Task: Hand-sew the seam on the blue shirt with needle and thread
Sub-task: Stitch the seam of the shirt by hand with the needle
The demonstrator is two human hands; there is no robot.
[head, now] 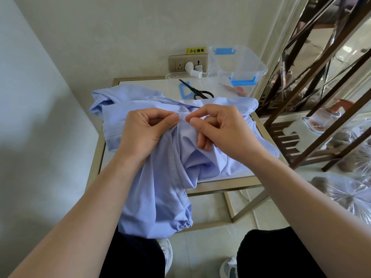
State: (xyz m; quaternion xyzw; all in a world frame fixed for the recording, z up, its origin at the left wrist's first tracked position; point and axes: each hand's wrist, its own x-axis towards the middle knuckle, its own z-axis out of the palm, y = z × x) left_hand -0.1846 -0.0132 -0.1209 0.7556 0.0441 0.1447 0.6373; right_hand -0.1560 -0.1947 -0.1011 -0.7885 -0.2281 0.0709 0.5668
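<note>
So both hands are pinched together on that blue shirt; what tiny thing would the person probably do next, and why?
Probably draw the needle on through and pull the thread snug. The right hand pinches it at the fold of the blue shirt, while the left hand pinches the fabric right beside it, holding the seam steady for the stitch.

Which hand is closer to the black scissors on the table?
The right hand. It works at the light blue shirt almost straight below the black-handled scissors in the picture, while the left hand is below them and farther off to the side.

Pale blue shirt (160,177), black scissors (197,91)
</note>
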